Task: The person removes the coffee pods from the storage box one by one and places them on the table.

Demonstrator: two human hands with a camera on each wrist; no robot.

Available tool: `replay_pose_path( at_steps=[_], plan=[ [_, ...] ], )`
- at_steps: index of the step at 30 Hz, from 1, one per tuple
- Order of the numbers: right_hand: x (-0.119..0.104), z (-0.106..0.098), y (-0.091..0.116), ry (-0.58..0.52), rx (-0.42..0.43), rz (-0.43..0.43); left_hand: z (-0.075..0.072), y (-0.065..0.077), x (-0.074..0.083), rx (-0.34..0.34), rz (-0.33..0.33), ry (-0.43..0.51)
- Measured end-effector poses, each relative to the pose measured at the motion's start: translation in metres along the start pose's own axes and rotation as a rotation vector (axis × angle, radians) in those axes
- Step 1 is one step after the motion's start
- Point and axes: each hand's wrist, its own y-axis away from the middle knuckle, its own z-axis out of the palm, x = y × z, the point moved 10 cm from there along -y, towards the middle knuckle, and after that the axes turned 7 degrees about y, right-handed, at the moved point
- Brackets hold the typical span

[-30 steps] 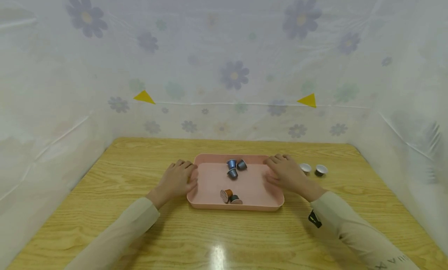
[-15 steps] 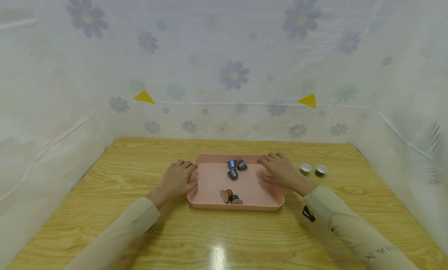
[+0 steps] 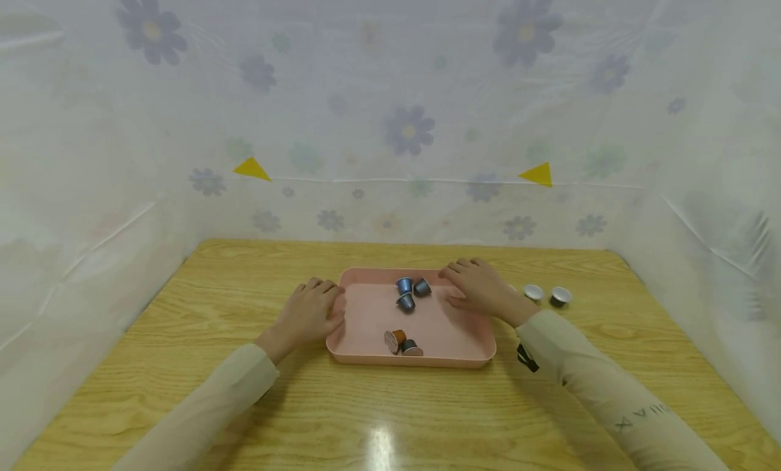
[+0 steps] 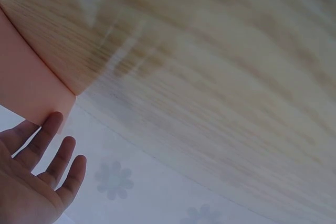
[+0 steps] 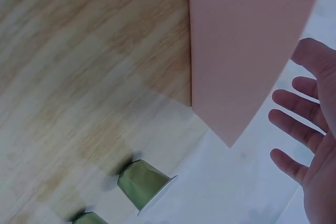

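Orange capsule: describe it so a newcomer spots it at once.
On the wooden table sits a pink tray. Along its near wall, slightly left of the middle, two capsules lie together. The orange capsule is the left one, on its side; its orange body sets it apart from the dark capsule beside it.

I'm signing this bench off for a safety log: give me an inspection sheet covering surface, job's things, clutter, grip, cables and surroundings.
Surface: glossy yellow-brown wood-grain table.
Job's things: pink rectangular plastic-looking tray holding five small cup-shaped capsules, blue, dark and orange; at least two white-lidded capsules sit on the table to its right.
Clutter: nothing seen.
Grip: left hand at the tray's left end, apparently touching it; right hand over its right side, holding nothing.
Cables: nothing seen.
Surroundings: white flower-printed sheeting with yellow triangles.
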Motion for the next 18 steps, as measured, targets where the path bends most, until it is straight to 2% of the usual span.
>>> replay_pose_path(
  at_steps=[8,18],
  plan=[
    [-0.004,0.004,-0.008,-0.014,-0.053,-0.030,-0.001,0.000,0.001,-0.003,0.002,0.004],
    [-0.013,0.006,-0.019,0.008,-0.056,-0.094,0.001,0.001,0.000,-0.006,0.005,0.004]
  ],
)
